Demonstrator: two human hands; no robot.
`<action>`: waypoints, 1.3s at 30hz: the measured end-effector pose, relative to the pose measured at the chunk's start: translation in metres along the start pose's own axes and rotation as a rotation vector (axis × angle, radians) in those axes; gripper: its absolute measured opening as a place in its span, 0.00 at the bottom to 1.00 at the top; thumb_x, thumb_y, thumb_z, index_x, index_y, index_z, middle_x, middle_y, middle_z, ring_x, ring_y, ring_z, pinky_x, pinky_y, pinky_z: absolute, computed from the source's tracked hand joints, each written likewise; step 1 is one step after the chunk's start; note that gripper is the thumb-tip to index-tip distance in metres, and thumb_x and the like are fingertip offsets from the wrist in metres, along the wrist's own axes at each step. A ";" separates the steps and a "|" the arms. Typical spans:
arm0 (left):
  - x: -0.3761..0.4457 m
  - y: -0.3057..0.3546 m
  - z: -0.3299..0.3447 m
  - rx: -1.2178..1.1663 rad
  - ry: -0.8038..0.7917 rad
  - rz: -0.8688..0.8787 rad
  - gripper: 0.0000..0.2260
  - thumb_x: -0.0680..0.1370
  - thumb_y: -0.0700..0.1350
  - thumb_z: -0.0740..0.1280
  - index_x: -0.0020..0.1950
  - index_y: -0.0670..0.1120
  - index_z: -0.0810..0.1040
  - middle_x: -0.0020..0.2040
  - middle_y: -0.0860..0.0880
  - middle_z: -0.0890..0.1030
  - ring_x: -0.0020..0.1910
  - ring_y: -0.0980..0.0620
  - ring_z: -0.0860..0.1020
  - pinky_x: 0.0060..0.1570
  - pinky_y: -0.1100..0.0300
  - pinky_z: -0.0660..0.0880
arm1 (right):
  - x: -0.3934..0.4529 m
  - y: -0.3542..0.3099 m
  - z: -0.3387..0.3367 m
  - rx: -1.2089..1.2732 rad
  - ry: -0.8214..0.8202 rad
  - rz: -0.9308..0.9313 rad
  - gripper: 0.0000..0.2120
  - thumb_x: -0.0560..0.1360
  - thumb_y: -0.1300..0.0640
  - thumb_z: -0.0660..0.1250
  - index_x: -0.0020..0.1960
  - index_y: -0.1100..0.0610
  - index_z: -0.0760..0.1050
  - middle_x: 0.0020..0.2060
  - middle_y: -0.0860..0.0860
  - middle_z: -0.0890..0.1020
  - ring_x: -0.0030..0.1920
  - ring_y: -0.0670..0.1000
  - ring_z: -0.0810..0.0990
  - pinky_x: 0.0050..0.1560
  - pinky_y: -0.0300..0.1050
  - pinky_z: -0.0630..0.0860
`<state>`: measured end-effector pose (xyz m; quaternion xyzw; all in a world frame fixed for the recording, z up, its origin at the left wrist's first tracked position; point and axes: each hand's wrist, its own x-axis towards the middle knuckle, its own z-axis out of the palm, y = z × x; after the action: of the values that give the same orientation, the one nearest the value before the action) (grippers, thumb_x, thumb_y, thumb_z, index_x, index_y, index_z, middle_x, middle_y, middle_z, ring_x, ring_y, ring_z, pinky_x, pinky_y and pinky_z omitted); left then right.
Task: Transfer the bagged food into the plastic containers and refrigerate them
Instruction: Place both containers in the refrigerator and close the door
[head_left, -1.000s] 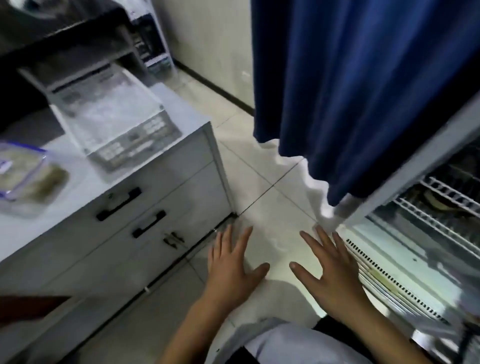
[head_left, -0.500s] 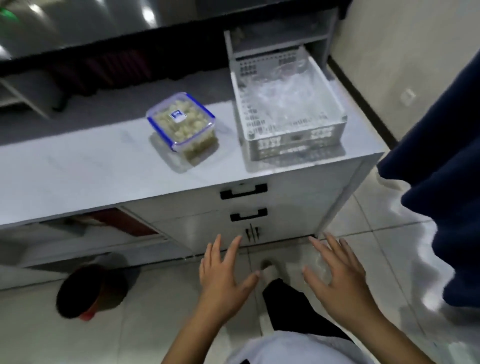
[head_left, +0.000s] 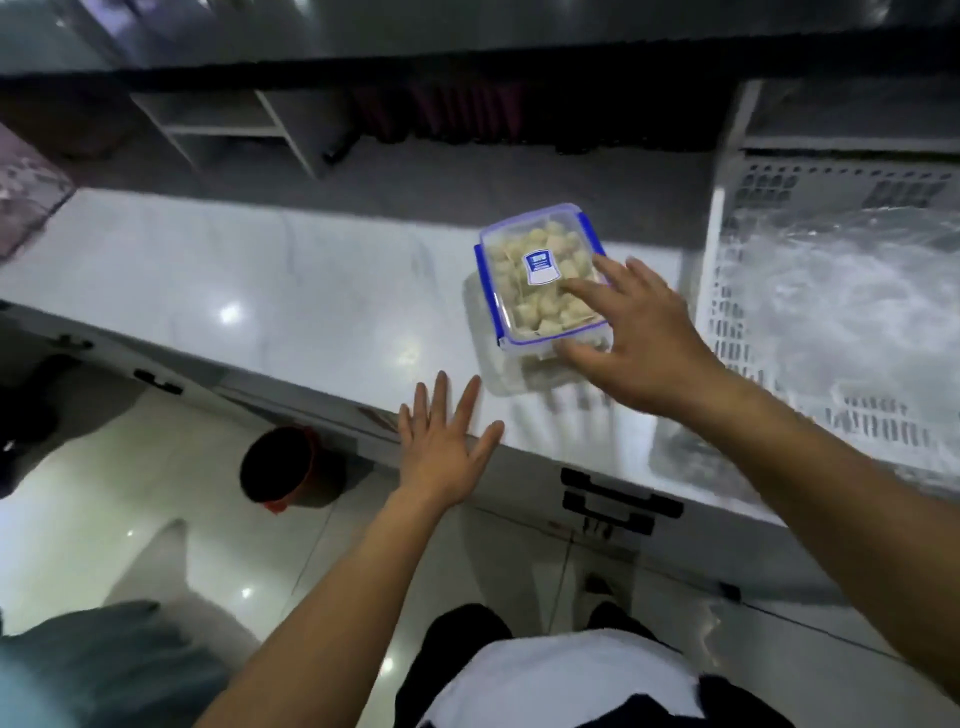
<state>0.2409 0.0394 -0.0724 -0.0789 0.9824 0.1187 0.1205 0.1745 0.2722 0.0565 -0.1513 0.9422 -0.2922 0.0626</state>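
On the pale, glossy marble-look countertop (head_left: 291, 291): a clear rectangular plastic container with a blue-clipped lid (head_left: 540, 275), filled with pale, lumpy food pieces, a small blue-and-white label stuck on the lid's middle, standing toward the right half of the top and just left of the white perforated plastic crate (head_left: 727, 291). Inside that crate, crumpled clear plastic bags (head_left: 841, 306), glinting. Above the container's near right corner, the right hand (head_left: 644, 343), fingers spread wide and straight, index and middle fingertips over the lid, thumb at the near edge below it; whether actually touching or just hovering, cannot tell through the blur. Nothing gripped. Lower and to the left, at the counter's front edge, the left hand (head_left: 441, 452), palm down, fingers straight and fanned, thumb out toward the container, holding nothing, well short of the container itself. Below the counter's lip, white drawer fronts with black bar handles (head_left: 618, 493), stacked one above another between the two forearms. On the shiny white tiled floor (head_left: 130, 493) to the left, a dark round bin with a red rim (head_left: 280, 467), partly tucked under the counter's overhang. Behind the countertop, a dark recess with white open shelving (head_left: 234, 124), contents too dim to make out. At the bottom edge, a white shirt front and dark trouser legs.
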 end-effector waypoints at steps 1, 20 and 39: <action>0.000 -0.001 0.004 0.007 0.005 0.006 0.31 0.80 0.69 0.46 0.80 0.63 0.41 0.82 0.50 0.37 0.80 0.46 0.34 0.77 0.45 0.32 | 0.028 -0.001 0.002 -0.057 -0.018 0.005 0.33 0.73 0.38 0.62 0.76 0.44 0.64 0.80 0.52 0.57 0.79 0.58 0.51 0.75 0.59 0.53; 0.046 -0.048 -0.093 -0.696 -0.476 0.109 0.32 0.72 0.64 0.71 0.72 0.72 0.60 0.71 0.61 0.65 0.74 0.58 0.62 0.70 0.53 0.67 | 0.121 -0.015 0.085 -0.333 0.044 0.396 0.29 0.80 0.35 0.44 0.80 0.41 0.46 0.81 0.47 0.46 0.80 0.59 0.39 0.71 0.64 0.58; 0.135 -0.095 -0.122 -1.119 -0.780 0.165 0.26 0.74 0.45 0.73 0.70 0.59 0.72 0.59 0.56 0.84 0.55 0.53 0.84 0.47 0.57 0.82 | 0.008 -0.114 0.160 1.293 0.656 0.861 0.17 0.76 0.65 0.69 0.60 0.49 0.77 0.53 0.49 0.85 0.43 0.47 0.86 0.36 0.41 0.80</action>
<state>0.1019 -0.0993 -0.0125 -0.0059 0.6611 0.6366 0.3970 0.2279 0.0958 -0.0102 0.3793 0.5353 -0.7539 -0.0342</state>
